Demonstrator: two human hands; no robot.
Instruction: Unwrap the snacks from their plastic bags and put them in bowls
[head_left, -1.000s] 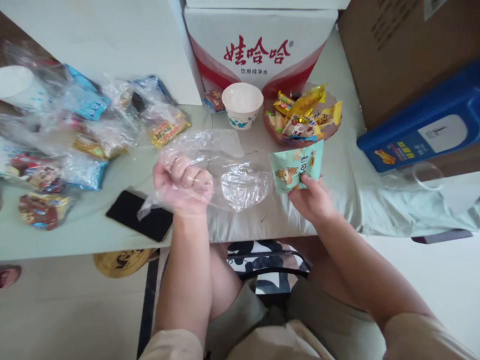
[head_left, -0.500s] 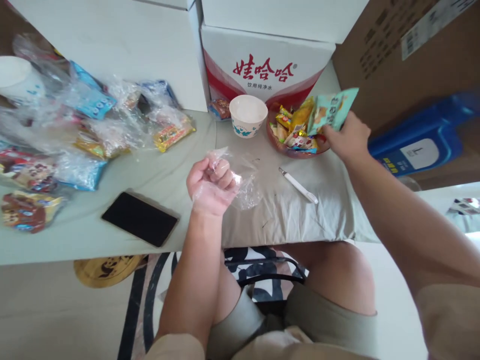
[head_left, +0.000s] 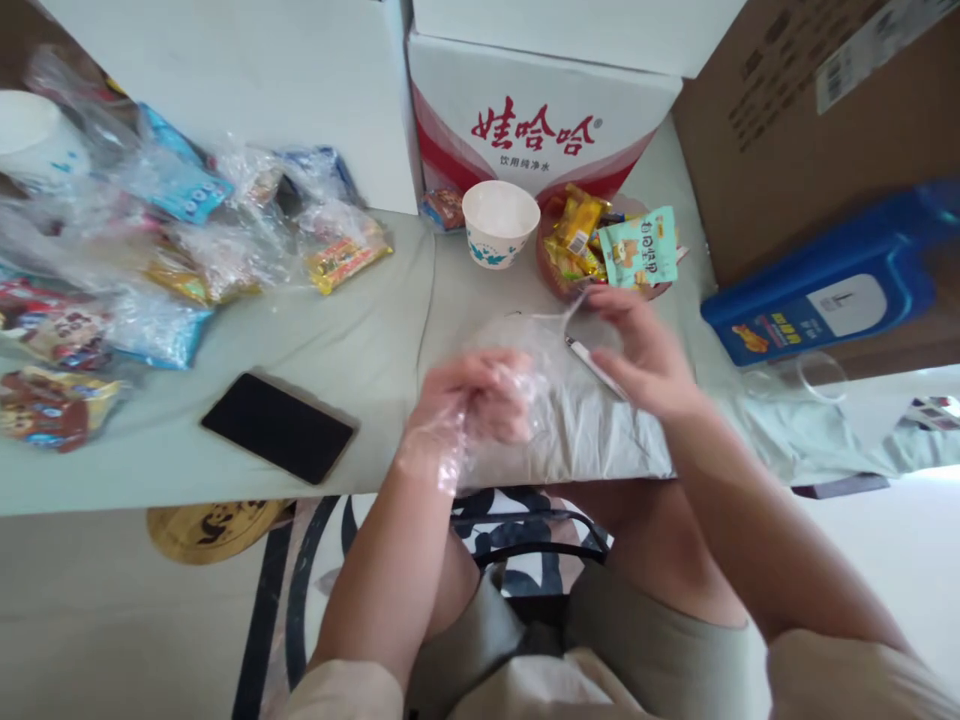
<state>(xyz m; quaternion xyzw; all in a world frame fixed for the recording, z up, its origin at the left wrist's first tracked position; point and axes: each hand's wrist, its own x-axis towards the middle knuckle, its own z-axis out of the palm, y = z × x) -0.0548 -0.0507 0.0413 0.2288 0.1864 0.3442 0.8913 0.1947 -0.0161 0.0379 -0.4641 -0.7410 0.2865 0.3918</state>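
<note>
My left hand [head_left: 476, 400] is closed on a crumpled clear plastic bag [head_left: 529, 385], its film spread over the fingers and wrist. To the right, my right hand [head_left: 637, 350] is blurred, fingers apart, over a white pen [head_left: 596, 368]; a strand of clear film is near its fingertips, and whether it touches is unclear. Just beyond that hand stands a reddish bowl [head_left: 551, 268] of snack packets, with a mint-green packet [head_left: 639, 248] on top. A white paper cup [head_left: 500, 225] with blue leaves stands left of the bowl.
A black phone [head_left: 277, 427] lies at the front left. Bagged snacks [head_left: 217, 260] cover the table's left side. Behind are white cartons [head_left: 540, 110] and a brown box [head_left: 750, 170]. A blue bottle [head_left: 817, 290] and a clear cup [head_left: 806, 378] are at the right.
The mint-green packet has left my right hand and lies on the bowl's snacks. My right hand has come down and left toward my left hand, which has shifted right with the plastic bag.
</note>
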